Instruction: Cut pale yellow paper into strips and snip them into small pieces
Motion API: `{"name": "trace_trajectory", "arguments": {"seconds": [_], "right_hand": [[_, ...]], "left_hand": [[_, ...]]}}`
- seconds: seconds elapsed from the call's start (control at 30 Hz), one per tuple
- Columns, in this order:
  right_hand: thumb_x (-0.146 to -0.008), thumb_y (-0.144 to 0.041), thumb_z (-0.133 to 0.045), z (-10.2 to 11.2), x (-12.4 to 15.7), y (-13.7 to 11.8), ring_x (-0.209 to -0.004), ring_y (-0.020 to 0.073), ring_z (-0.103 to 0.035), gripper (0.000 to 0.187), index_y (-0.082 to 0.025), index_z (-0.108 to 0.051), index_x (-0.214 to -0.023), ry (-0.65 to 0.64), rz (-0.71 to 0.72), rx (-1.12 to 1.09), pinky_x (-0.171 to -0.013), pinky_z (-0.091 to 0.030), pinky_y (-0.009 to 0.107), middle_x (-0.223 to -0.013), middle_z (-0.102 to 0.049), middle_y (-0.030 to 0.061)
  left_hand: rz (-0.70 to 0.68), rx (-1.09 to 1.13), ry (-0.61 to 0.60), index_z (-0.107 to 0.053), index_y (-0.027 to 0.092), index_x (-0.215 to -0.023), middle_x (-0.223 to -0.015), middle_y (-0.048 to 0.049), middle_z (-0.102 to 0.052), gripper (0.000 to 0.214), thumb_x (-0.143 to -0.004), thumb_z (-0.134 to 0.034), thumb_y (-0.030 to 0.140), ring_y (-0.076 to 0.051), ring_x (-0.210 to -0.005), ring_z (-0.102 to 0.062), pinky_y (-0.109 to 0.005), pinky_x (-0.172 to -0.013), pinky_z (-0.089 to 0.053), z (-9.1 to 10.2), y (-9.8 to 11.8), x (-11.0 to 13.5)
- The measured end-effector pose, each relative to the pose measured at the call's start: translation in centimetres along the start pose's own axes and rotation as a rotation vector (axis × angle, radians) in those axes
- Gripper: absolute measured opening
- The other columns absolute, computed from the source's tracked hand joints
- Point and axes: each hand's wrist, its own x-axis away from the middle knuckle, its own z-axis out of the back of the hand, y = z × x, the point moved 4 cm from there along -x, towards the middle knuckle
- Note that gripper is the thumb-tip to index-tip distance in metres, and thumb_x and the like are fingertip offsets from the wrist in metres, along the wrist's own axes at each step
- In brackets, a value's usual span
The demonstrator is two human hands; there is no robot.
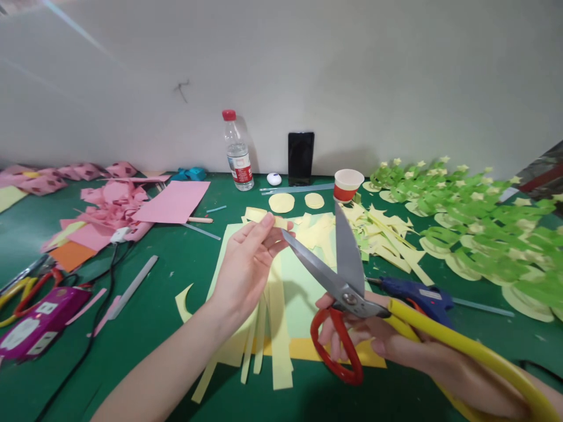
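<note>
My left hand (244, 264) pinches a small pale yellow paper strip (254, 214) between thumb and fingers. In my right hand (391, 340) is a pair of scissors (316, 278) with one red and one yellow handle. The blades are spread apart, and the lower tip points at the fingertips of my left hand, close to the strip. Beneath both hands lie pale green paper sheets (303, 293) with long yellow paper strips (280, 351) on top. Two pale yellow paper rounds (281, 203) lie just beyond.
Yellow scraps (387, 237), a blue glue gun (417, 293) and green paper plants with stars (475, 228) occupy the right. Along the wall stand a bottle (240, 158), a phone (301, 158) and a paper cup (347, 186). Pink paper (173, 201) and a purple power strip (41, 322) lie left.
</note>
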Motion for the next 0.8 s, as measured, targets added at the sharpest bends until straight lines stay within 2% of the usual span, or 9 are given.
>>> {"name": "trace_trajectory", "arguments": {"seconds": [0.13, 0.23, 0.33, 0.43, 0.53, 0.63, 0.73, 0.8], "right_hand": [[-0.078, -0.053, -0.055, 0.0, 0.3, 0.8, -0.092, 0.0244, -0.064, 0.041, -0.034, -0.061, -0.114, -0.164, -0.081, -0.099, -0.081, -0.053, 0.036, -0.097, -0.068, 0.0057], [-0.081, -0.05, -0.053, 0.3, 0.6, 0.8, -0.098, 0.0244, -0.062, 0.038, -0.038, -0.059, -0.116, -0.176, -0.065, -0.105, -0.089, -0.049, 0.037, -0.101, -0.067, 0.004], [-0.082, -0.043, -0.056, 0.5, 0.8, 0.3, -0.093, 0.022, -0.064, 0.029, -0.038, -0.064, -0.109, -0.136, -0.038, -0.101, -0.093, -0.045, 0.037, -0.091, -0.069, 0.0018], [-0.081, -0.041, -0.055, 0.2, 0.8, -0.4, -0.088, 0.0198, -0.064, 0.024, -0.034, -0.067, -0.1, -0.196, -0.037, -0.166, -0.092, -0.046, 0.036, -0.084, -0.068, 0.001], [-0.083, -0.038, -0.052, 0.1, 0.6, -0.6, -0.085, 0.0192, -0.063, 0.023, -0.029, -0.067, -0.098, -0.301, -0.082, -0.167, -0.085, -0.048, 0.035, -0.092, -0.065, 0.003], [-0.086, -0.034, -0.047, 0.4, 0.5, -0.4, -0.083, 0.018, -0.062, 0.022, -0.025, -0.066, -0.095, -0.349, -0.106, -0.142, -0.083, -0.048, 0.033, -0.095, -0.063, 0.0034], [-0.087, -0.038, -0.045, 0.3, 0.7, -0.1, -0.084, 0.0168, -0.063, 0.024, -0.026, -0.063, -0.097, -0.354, -0.126, -0.17, -0.08, -0.048, 0.031, -0.092, -0.063, 0.0022], [-0.083, -0.044, -0.05, 0.2, 0.8, -0.2, -0.085, 0.0155, -0.062, 0.026, -0.029, -0.061, -0.102, -0.342, -0.14, -0.218, -0.079, -0.049, 0.028, -0.093, -0.063, 0.0025]], "left_hand": [[-0.019, -0.105, 0.025, -0.065, 0.017, -0.056, -0.055, 0.0032, -0.065, 0.015, -0.066, -0.074, 0.024, -0.01, -0.057, -0.062, -0.022, -0.064, -0.05, 0.1, 0.1, 0.0], [-0.015, -0.134, 0.012, -0.064, 0.016, -0.054, -0.054, 0.0038, -0.063, 0.017, -0.061, -0.078, 0.023, -0.01, -0.057, -0.062, -0.021, -0.064, -0.05, 0.0, 0.1, 0.1], [-0.002, -0.164, -0.025, -0.065, 0.016, -0.051, -0.055, 0.003, -0.064, 0.019, -0.057, -0.08, 0.026, -0.009, -0.055, -0.061, -0.022, -0.064, -0.05, -0.1, 0.2, 0.0], [0.018, -0.216, -0.066, -0.066, 0.016, -0.048, -0.053, 0.0008, -0.065, 0.022, -0.055, -0.082, 0.028, -0.01, -0.054, -0.061, -0.022, -0.062, -0.05, -0.1, 0.3, 0.0], [0.035, -0.289, -0.105, -0.068, 0.016, -0.048, -0.052, -0.0018, -0.066, 0.019, -0.054, -0.083, 0.027, -0.011, -0.054, -0.061, -0.023, -0.061, -0.048, 0.0, 0.4, 0.0], [0.066, -0.352, -0.161, -0.072, 0.014, -0.051, -0.052, -0.004, -0.068, 0.015, -0.053, -0.082, 0.025, -0.013, -0.054, -0.061, -0.023, -0.061, -0.048, -0.1, 0.5, 0.2], [0.096, -0.389, -0.233, -0.074, 0.016, -0.056, -0.059, -0.0048, -0.071, 0.011, -0.056, -0.081, 0.025, -0.015, -0.058, -0.064, -0.023, -0.061, -0.049, -0.1, 0.3, 0.6], [0.138, -0.421, -0.313, -0.076, 0.019, -0.063, -0.067, -0.004, -0.074, 0.007, -0.062, -0.078, 0.025, -0.015, -0.063, -0.066, -0.023, -0.063, -0.05, -0.3, 0.0, 1.1]]}}
